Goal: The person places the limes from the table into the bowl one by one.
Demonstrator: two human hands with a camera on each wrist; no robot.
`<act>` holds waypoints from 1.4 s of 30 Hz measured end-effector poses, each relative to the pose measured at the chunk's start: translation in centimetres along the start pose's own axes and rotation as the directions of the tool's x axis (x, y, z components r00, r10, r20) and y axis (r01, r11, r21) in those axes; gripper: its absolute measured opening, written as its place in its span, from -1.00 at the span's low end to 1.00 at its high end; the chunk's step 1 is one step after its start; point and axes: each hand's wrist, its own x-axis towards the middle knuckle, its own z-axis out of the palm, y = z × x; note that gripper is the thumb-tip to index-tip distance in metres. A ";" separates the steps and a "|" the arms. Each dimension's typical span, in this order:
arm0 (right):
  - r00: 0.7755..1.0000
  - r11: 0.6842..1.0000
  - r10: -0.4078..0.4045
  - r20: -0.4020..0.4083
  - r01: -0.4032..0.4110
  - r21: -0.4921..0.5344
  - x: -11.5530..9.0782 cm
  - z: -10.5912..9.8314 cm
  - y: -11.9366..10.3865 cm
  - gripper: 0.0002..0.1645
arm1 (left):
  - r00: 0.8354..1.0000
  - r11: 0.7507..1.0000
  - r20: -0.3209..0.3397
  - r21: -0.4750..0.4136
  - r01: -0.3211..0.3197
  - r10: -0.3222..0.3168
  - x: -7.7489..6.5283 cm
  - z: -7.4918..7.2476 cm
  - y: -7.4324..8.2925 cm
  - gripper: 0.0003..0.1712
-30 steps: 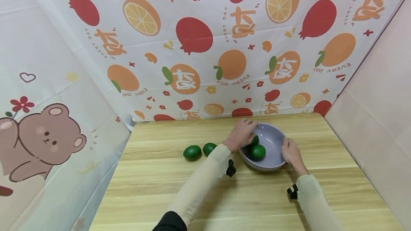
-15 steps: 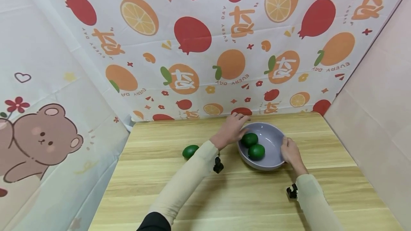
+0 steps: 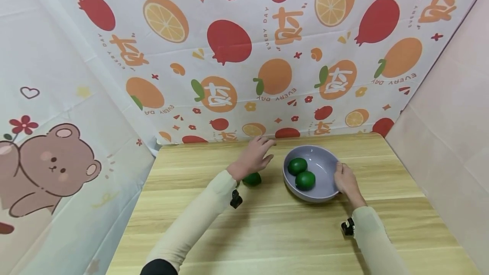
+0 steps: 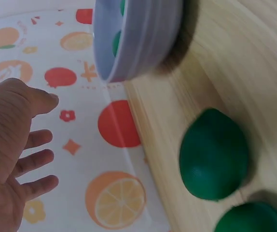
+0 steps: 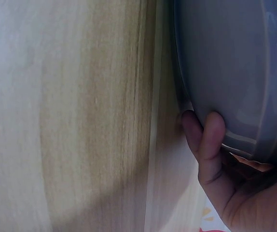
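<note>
A lavender bowl [image 3: 324, 166] stands right of the table's middle with two green limes inside, the rear lime [image 3: 297, 166] and the front lime [image 3: 305, 180]. My right hand [image 3: 347, 183] grips the bowl's right side, thumb at the rim and fingers [image 5: 211, 140] under the outer wall. To the bowl's left, my left hand [image 3: 252, 156] hovers with loosely spread fingers, holding nothing. Below it lies a loose lime [image 3: 252, 179], partly covered by the hand. A second loose lime [image 4: 250, 220] shows beside it in the left wrist view; in the head view my wrist hides nearly all of it.
The wooden table [image 3: 290, 232] ends at the back against a fruit-print cloth [image 3: 237, 96]. A bear-print cloth [image 3: 57, 160] hangs on the left and a pale cloth [image 3: 439, 152] on the right. Both wrists wear small black cameras.
My left hand has let go of the rear lime in the bowl and moved left, out over the loose limes. The right hand and bowl have hardly moved.
</note>
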 end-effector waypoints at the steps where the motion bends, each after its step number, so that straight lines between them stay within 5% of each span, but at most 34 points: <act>1: 1.000 1.000 0.002 0.003 -0.002 -0.003 0.0 0.0 0.1 -0.19 | 1.000 1.000 0.006 0.000 0.007 -0.007 -0.4 0.0 -0.2 -0.57; 10: 1.000 1.000 0.009 -0.006 -0.009 -0.007 0.0 0.3 0.5 -0.20 | 0.999 0.999 0.034 0.010 0.040 -0.041 -3.0 0.7 -1.6 -0.60; 15: 1.000 1.000 0.009 -0.001 -0.009 -0.010 0.0 0.3 0.4 -0.19 | 0.990 0.996 0.101 0.020 0.093 -0.094 -3.9 1.3 -2.1 -0.58; 26: 1.000 1.000 0.017 -0.009 -0.017 -0.008 0.0 0.1 0.3 -0.18 | 0.945 0.982 0.275 -0.013 0.188 -0.177 -5.1 3.3 -2.9 -0.55; 33: 1.000 1.000 0.004 -0.018 -0.004 -0.013 0.0 0.1 0.1 -0.21 | 0.926 0.977 0.323 -0.017 0.212 -0.195 -5.4 3.9 -3.0 -0.50; 42: 0.999 1.000 -0.016 -0.029 0.016 -0.022 0.0 0.0 0.1 -0.26 | 0.882 0.970 0.417 -0.002 0.243 -0.220 -5.6 4.2 -2.7 -0.41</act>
